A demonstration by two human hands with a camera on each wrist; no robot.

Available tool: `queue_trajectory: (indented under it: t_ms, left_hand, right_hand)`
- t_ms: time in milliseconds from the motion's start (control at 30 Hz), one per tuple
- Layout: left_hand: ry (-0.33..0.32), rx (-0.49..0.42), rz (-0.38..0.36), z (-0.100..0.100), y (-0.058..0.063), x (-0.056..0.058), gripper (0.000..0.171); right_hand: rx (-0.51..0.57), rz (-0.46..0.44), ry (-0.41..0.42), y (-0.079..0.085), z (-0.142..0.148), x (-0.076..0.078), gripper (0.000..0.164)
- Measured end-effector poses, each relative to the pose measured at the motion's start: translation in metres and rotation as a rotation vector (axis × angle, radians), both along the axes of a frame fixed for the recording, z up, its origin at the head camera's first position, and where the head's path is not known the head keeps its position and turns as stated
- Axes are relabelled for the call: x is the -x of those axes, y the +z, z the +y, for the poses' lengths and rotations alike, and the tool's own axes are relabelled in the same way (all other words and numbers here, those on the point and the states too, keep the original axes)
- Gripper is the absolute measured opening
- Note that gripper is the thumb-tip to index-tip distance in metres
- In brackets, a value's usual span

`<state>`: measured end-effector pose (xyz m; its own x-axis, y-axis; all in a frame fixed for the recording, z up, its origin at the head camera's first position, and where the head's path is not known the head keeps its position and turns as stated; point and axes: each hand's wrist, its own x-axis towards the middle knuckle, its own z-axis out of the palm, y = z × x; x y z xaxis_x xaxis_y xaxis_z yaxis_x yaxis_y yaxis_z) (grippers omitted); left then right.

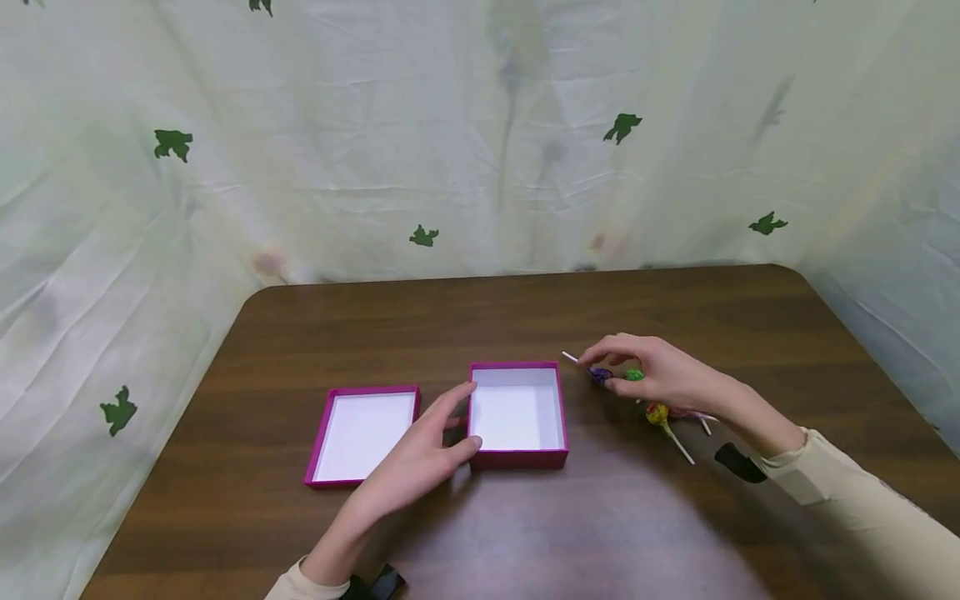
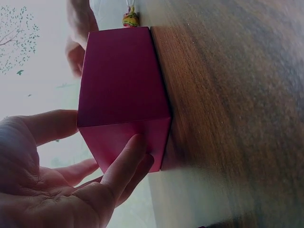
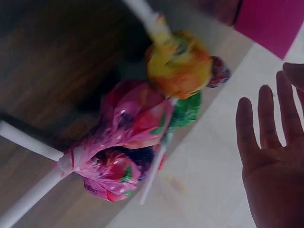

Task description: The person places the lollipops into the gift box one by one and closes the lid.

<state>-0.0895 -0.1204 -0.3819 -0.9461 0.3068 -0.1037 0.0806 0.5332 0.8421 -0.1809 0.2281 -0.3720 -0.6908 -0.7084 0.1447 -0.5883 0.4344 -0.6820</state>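
Observation:
An uncovered magenta box [image 1: 519, 460] with a white inside stands upright on the table. My left hand [image 1: 420, 454] touches its left side, thumb by the front corner and the other fingers spread along that wall; in the left wrist view fingertips rest on the box side [image 2: 114, 76]. My right hand [image 1: 660, 371] hovers over lollipops right of the box, fingers loosely bent. Near its thumb and fingertips lies a purple lollipop [image 1: 600, 375], its white stick pointing toward the box. A green lollipop [image 1: 633, 375] is beneath the hand. Closer to me lie a yellow lollipop [image 1: 657, 414] and pink-wrapped lollipops [image 3: 135, 114].
Left of the box lies its magenta-rimmed lid [image 1: 362, 437], white inside facing up, partly behind my left hand. The brown wooden table [image 1: 420, 325] has rounded far corners. A pale curtain [image 1: 337, 167] with green leaf shapes hangs behind it.

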Motion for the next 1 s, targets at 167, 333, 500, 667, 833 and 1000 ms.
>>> queue_trajectory:
  t_ms: [167, 333, 500, 667, 833, 1000]
  left_hand:
    - [-0.002, 0.002, -0.002, 0.000, 0.000, 0.000, 0.067]
    - [-0.008, 0.005, -0.014, 0.000, 0.000, 0.000, 0.067]
    - [-0.013, 0.007, -0.011, 0.000, 0.001, 0.001, 0.067]
    - [-0.011, 0.007, -0.008, -0.002, 0.000, 0.000, 0.067]
    - [-0.016, 0.003, -0.010, -0.002, -0.001, 0.000, 0.067]
    - [-0.019, 0.000, -0.011, -0.002, -0.002, 0.000, 0.067]
  right_hand:
    - [-0.073, -0.080, 0.025, -0.008, -0.002, 0.016, 0.037]
    - [-0.082, -0.191, 0.045, -0.016, -0.002, 0.027, 0.037]
    - [-0.092, -0.232, 0.037, -0.019, 0.000, 0.032, 0.037]
    - [-0.135, -0.180, 0.025, -0.021, 0.001, 0.034, 0.043]
    - [-0.134, -0.177, 0.042, -0.025, 0.000, 0.037, 0.036]
    - [-0.138, -0.174, 0.012, -0.027, -0.003, 0.037, 0.030]
